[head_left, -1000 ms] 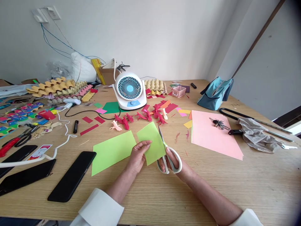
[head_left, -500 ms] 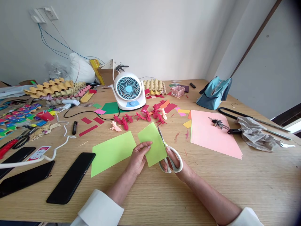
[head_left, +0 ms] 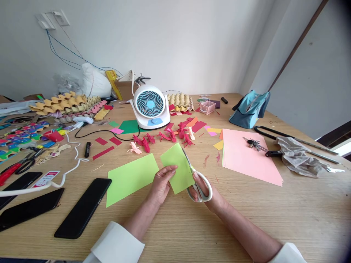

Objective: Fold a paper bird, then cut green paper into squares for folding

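My left hand (head_left: 163, 181) pinches a small light green paper (head_left: 178, 166) by its left edge, thumb on top. In my right hand (head_left: 205, 191) are white-handled scissors (head_left: 207, 185), with thumb and fingers through the loops. Their blades lie along the right edge of the small paper and look nearly closed. A larger light green sheet (head_left: 131, 177) lies on the table, left of my left hand. Beyond the hands sit several folded red paper figures (head_left: 172, 136) and a pale pink figure (head_left: 134, 147).
A white fan (head_left: 150, 106) stands at the back middle. To the right, keys (head_left: 255, 144) rest on pink sheets (head_left: 246, 160), near a blue bag (head_left: 250, 109). A black phone (head_left: 83, 208) lies left, beside a white cable (head_left: 64, 175). Red paper strips (head_left: 103, 152) lie beyond.
The scissor handles have come closer together and the blades have closed along the paper's right edge. My left hand and the paper stay almost still.
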### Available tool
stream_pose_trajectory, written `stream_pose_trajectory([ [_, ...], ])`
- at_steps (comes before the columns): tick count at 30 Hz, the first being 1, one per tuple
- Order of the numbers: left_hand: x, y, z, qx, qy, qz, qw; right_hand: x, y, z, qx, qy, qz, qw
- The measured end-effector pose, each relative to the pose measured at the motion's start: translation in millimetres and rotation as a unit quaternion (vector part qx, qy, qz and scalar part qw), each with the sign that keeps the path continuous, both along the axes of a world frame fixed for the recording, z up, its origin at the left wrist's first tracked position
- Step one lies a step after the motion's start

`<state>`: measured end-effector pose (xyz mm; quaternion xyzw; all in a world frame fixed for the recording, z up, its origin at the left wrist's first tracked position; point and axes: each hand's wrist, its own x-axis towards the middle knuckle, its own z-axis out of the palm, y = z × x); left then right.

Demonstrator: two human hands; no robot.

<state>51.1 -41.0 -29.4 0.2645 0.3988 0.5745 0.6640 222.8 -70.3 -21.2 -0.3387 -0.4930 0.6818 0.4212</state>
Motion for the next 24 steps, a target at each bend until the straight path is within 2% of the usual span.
stream_pose_trajectory([
  [4, -0.1, -1.4, -0.2, 0.002, 0.004, 0.001, 1.000, 0.0, -0.2, 2.4, 0.021, -0.004, 0.001, 1.000],
  [11, -1.3, -1.3, -1.0, -0.007, 0.004, -0.001, 1.000, 7.0, 2.9, 8.5, -0.016, 0.001, -0.041, 0.999],
  [15, -2.5, 0.7, -0.3, -0.013, -0.002, 0.016, 1.000, 9.1, 4.2, 4.2, 0.018, -0.014, 0.001, 1.000],
  [19, -4.3, 1.7, 1.0, -0.018, -0.012, 0.033, 0.999, 6.7, 4.2, -1.3, 0.026, 0.015, 0.038, 0.999],
  [24, -8.9, 5.3, -0.9, -0.007, -0.029, 0.063, 0.998, 5.3, 3.8, -0.4, 0.043, 0.018, 0.070, 0.996],
])
